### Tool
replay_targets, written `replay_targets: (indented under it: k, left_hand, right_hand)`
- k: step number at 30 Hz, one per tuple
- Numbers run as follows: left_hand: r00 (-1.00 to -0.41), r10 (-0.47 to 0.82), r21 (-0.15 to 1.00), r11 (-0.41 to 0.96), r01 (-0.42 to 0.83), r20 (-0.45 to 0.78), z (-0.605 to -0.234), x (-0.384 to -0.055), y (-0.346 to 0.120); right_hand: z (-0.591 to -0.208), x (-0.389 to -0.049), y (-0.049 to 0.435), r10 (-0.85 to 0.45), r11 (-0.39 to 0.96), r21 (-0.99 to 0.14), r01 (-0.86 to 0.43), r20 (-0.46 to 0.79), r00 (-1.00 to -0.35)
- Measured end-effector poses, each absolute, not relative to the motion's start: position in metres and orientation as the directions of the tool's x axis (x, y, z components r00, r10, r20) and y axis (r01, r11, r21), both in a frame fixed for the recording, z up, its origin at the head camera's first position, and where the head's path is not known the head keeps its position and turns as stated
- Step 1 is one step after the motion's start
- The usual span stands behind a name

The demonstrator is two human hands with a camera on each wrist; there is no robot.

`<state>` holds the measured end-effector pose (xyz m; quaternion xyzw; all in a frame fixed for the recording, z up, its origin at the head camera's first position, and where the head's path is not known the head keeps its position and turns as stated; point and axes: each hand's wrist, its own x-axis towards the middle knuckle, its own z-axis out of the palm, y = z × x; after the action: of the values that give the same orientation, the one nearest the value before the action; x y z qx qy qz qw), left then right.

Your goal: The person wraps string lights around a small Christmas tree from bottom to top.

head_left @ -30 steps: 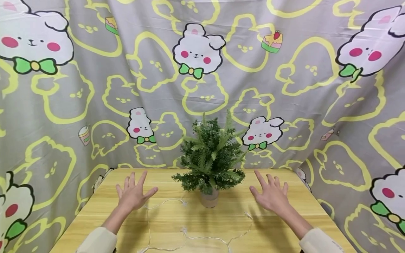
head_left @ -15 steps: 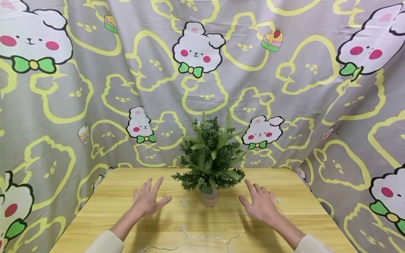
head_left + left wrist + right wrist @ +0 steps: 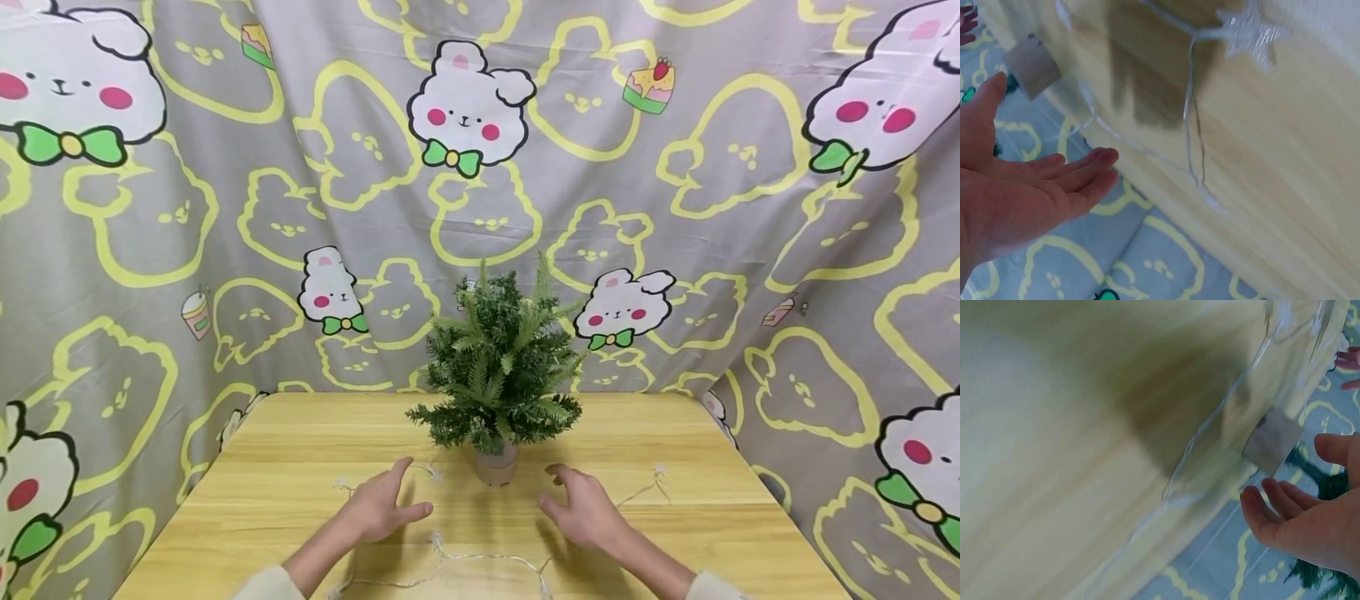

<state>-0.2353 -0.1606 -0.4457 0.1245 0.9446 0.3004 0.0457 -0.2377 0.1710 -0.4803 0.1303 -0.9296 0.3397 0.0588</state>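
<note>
A small artificial Christmas tree stands upright in a brownish pot on the wooden table. My left hand is in front and to the left of the pot, thumb apart from its extended fingers. To the right, my right hand faces it with relaxed, slightly bent fingers. Neither hand holds anything. A string of fairy lights with a thin pale wire lies on the table around the tree's front. One clear star-shaped light shows in the left wrist view.
The wooden table reaches back to a grey curtain printed with white rabbits and yellow outlines, which also encloses both sides. More stars of the light string lie to the right of the right hand.
Both hands have come inward toward each other and nearer to my body, lower in the head view. The tree stays in place, and the view has tilted slightly.
</note>
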Motion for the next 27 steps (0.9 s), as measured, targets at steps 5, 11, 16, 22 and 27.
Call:
replay_targets:
  k: [5,11,16,22,27]
  left_hand:
    - [-0.950,0.304,0.666,0.723,0.184,-0.067,-0.458,-0.236,-0.160]
    - [-0.916,0.367,0.789,0.605,0.106,-0.159,-0.463,-0.235,-0.163]
    - [-0.878,0.438,0.862,0.503,0.062,-0.192,-0.468,-0.228,-0.163]
    - [-0.858,0.477,0.859,0.505,0.089,-0.191,-0.476,-0.221,-0.159]
    - [-0.854,0.481,0.845,0.526,0.100,-0.199,-0.481,-0.215,-0.157]
  right_hand:
    - [-0.488,-0.234,0.159,-0.300,0.649,-0.685,-0.331,0.169,-0.939]
    - [-0.493,-0.229,0.150,-0.381,0.493,-0.825,-0.275,0.079,-0.921]
    - [-0.499,-0.227,0.143,-0.425,0.420,-0.871,-0.255,0.060,-0.903]
    - [-0.505,-0.225,0.135,-0.447,0.397,-0.892,-0.216,0.017,-0.895]
    - [-0.508,-0.224,0.131,-0.447,0.403,-0.896,-0.186,-0.015,-0.894]
